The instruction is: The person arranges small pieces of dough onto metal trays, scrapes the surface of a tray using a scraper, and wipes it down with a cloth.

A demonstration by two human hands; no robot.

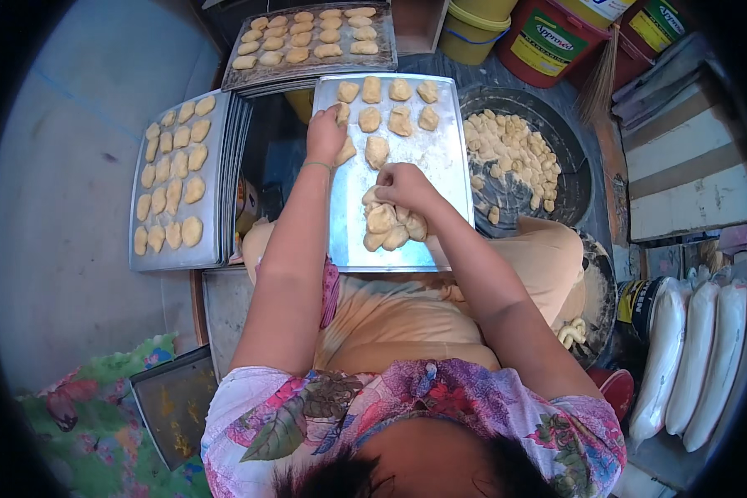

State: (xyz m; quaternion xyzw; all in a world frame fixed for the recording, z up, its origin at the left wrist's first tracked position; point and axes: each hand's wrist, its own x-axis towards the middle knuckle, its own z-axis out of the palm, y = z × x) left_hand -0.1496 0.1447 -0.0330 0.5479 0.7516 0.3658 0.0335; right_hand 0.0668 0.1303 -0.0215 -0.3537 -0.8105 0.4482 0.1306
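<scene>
A metal baking tray (411, 249) rests before me across my lap, bearing spaced dough pieces in its far half. At its left edge my left hand (325, 136) has its fingers around a dough piece (343, 113), partly hidden by them. Another dough piece (345, 151) lies just beside that wrist. My right hand (413, 188) pinches a pale dough piece (372, 195) at the top of a heap of dough pieces (383, 221) in the tray's near half. A single dough piece (376, 151) sits a little beyond the right fingers.
Stacked trays with shaped dough stand left (208, 187) and at the back (386, 37). To the right, a round dark basin (576, 174) holds many floured dough pieces. Margarine buckets (548, 43), a broom (599, 81) and filled plastic bags (691, 361) line the right side.
</scene>
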